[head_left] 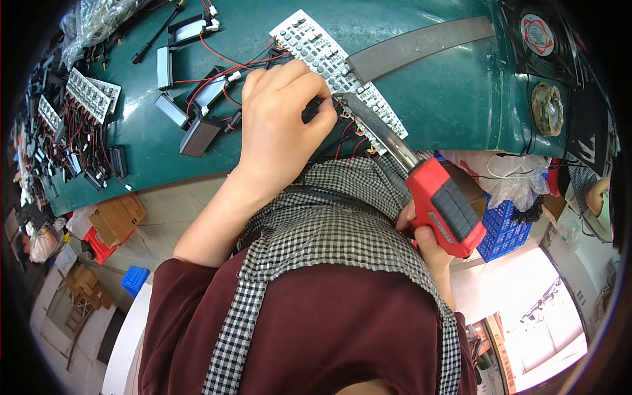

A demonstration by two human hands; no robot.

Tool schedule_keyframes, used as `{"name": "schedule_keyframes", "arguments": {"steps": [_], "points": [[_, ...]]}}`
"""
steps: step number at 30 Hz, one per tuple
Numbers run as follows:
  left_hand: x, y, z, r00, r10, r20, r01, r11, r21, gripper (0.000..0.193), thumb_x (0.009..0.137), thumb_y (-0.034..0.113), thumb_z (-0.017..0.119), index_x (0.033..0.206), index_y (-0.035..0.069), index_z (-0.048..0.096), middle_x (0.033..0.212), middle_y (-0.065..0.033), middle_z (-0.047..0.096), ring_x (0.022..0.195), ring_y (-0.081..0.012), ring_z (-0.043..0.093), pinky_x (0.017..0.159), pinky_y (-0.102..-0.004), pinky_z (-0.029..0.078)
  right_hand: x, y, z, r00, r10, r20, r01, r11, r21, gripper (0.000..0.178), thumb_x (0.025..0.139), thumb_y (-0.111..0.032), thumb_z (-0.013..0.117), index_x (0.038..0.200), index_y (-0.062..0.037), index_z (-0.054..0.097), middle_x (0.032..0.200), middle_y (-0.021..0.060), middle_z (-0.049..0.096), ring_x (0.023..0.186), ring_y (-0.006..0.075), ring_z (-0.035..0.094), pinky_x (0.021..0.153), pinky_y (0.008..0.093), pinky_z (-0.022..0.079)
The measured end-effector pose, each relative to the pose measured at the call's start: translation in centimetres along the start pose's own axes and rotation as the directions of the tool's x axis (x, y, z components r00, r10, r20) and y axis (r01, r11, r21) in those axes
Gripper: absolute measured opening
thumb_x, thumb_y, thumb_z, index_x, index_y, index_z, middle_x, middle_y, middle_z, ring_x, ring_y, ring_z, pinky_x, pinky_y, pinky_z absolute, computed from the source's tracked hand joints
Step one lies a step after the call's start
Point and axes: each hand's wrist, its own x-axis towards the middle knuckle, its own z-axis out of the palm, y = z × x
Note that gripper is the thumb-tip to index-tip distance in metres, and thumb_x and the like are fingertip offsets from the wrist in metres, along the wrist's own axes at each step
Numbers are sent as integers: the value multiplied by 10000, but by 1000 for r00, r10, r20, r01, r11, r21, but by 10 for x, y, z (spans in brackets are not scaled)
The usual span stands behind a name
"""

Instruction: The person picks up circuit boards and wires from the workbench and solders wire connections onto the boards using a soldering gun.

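Observation:
My right hand [431,243] is wrapped round the handle of a red and black soldering gun [447,205]. Its long metal barrel slants up and left, and the tip reaches the near edge of a white circuit board panel [309,49] with rows of small dark components. Beside that tip, my left hand [283,108] is closed in a pinch over the panel's left edge. What its fingertips hold is hidden; thin red and black wires run close by. A flat grey strip [428,46] lies with one end on the panel.
Black rectangular cases [201,135] with wires lie left on the green table [447,112]. Farther left are more white boards [89,95], a wire heap and a plastic bag [99,26]. At right stand a black fan [538,33] and a round, crusted holder [548,108]; below, a blue crate [503,227].

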Motion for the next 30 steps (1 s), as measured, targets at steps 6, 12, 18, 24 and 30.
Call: {"name": "schedule_keyframes", "arguments": {"steps": [6,12,18,24,30], "points": [[-1,0,0,1000,16,-3,-16,1000,10,116,645,41,646,674,70,538,695,-23,505,687,-209,514,698,-336,355,-3,-6,5,995,-61,-83,65,997,47,733,766,-532,654,1088,111,509,878,141,594,632,180,567,545,281,439],[-1,1,1,1000,18,1,-18,1000,21,114,648,39,645,678,69,539,695,-27,506,689,-214,514,700,-342,358,-7,-4,2,994,-33,-102,37,998,43,773,755,-583,636,1068,114,518,875,134,602,608,168,561,520,268,423],[-5,-1,-4,998,60,11,-61,996,69,151,666,58,676,777,71,574,767,-39,522,735,-225,518,704,-348,367,-16,6,-13,997,11,73,-27,974,224,674,788,-438,677,1235,24,473,1131,134,575,826,152,585,714,276,468],[-15,2,-9,999,37,1,-36,970,242,237,673,120,722,865,62,596,829,-46,528,778,-227,514,694,-348,382,-20,11,-17,1000,0,30,-7,973,230,638,808,-405,662,1244,18,465,1170,135,552,836,155,581,709,273,464],[-21,12,-8,999,41,11,-42,938,343,178,719,78,690,873,38,610,786,-58,560,722,-236,547,639,-331,428,-18,10,-18,998,-21,51,9,976,217,621,816,-403,653,1230,22,473,1171,138,554,834,159,582,700,275,465]]}}
